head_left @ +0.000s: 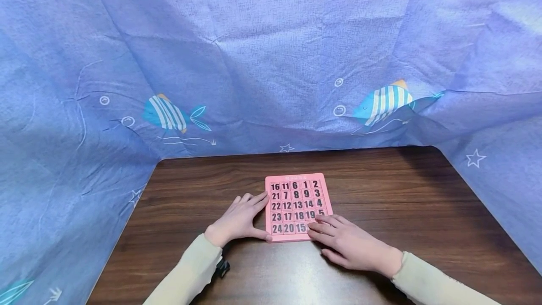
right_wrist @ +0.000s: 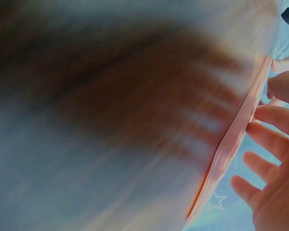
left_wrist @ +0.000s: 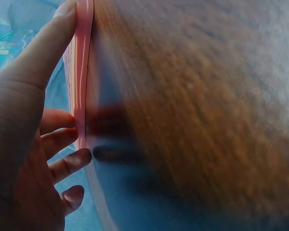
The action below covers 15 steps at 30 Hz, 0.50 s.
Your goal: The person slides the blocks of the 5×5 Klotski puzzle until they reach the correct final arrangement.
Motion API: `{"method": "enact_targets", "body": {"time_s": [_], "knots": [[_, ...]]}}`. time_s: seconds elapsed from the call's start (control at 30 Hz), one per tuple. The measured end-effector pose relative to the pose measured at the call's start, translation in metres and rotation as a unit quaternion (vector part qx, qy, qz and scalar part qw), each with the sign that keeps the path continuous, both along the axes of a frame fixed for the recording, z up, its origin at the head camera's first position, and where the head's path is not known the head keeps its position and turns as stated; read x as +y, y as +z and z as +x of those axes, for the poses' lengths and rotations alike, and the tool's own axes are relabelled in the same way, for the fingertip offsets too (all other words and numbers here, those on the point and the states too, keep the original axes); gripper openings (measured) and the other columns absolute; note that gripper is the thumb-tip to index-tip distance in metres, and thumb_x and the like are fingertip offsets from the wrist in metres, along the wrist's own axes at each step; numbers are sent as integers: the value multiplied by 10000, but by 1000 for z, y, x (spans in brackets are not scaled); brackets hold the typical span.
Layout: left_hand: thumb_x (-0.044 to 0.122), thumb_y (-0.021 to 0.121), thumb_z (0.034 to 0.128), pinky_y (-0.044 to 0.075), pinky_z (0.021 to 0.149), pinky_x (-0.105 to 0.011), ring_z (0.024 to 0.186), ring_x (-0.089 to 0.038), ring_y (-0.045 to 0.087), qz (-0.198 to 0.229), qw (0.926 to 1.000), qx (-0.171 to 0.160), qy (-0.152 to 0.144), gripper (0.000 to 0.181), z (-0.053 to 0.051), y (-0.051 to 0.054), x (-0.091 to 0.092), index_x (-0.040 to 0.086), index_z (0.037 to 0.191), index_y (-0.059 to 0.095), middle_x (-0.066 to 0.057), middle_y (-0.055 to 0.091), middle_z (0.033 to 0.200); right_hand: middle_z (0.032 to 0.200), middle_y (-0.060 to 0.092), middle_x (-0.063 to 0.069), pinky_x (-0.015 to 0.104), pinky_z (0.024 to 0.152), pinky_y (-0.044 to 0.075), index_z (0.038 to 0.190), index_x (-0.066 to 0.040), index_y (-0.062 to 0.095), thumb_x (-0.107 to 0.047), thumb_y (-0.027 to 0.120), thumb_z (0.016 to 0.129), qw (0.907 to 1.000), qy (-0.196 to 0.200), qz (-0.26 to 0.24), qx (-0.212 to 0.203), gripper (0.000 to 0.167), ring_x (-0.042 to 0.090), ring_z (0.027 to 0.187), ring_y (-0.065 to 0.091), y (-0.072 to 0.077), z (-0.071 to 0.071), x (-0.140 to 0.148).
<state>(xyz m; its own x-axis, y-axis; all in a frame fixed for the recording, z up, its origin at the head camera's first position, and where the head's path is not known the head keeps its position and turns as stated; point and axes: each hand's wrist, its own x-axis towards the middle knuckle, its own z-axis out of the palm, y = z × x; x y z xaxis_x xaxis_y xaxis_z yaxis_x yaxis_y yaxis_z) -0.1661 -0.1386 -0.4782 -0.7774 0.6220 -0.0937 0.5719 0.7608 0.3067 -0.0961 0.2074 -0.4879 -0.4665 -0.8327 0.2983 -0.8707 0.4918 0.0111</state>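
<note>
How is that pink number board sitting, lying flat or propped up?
Lying flat: the head view shows the pink board face up on the table, its printed numbers facing upward.

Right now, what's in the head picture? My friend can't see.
A flat pink board with black numbers lies on a brown wood-grain table, a bare left hand at its left edge, a bare right hand at its lower right corner. Blue fish-print cloth hangs behind.

Number slide puzzle (head_left: 298, 205) at left fingers (head_left: 259, 199) and right fingers (head_left: 323, 228): smooth plastic, glossy along edge. Bench (head_left: 203, 187) under fingers: smooth wood-grain, glossy sheen. Backdrop (head_left: 271, 60) beyond fingers: creased matt cloth. Sleeves (head_left: 190, 267) behind fingers: matt cloth.
</note>
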Motion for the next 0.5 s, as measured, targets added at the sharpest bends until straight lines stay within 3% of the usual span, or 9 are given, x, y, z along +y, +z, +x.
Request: {"method": "enact_targets", "body": {"time_s": [0.23,0.5], "knots": [[769,779,731,376,1112,-553,1315,-268,468,18,10000,-36,10,1164,0,1,0,140,1627,383,-45,364,1677,1460,624,47,552,1021,494,1413,-88,654,-303,743,940,9999,-149,4,-74,528,312,1330,572,-2,5,3],[761,784,733,389,1083,-516,1310,-256,467,29,10000,-29,5,1150,0,0,0,136,1619,400,-40,364,1677,1470,618,49,535,1016,496,1418,-85,651,-282,751,930,9995,-293,-60,-93,535,316,1330,577,-2,11,13]]}}
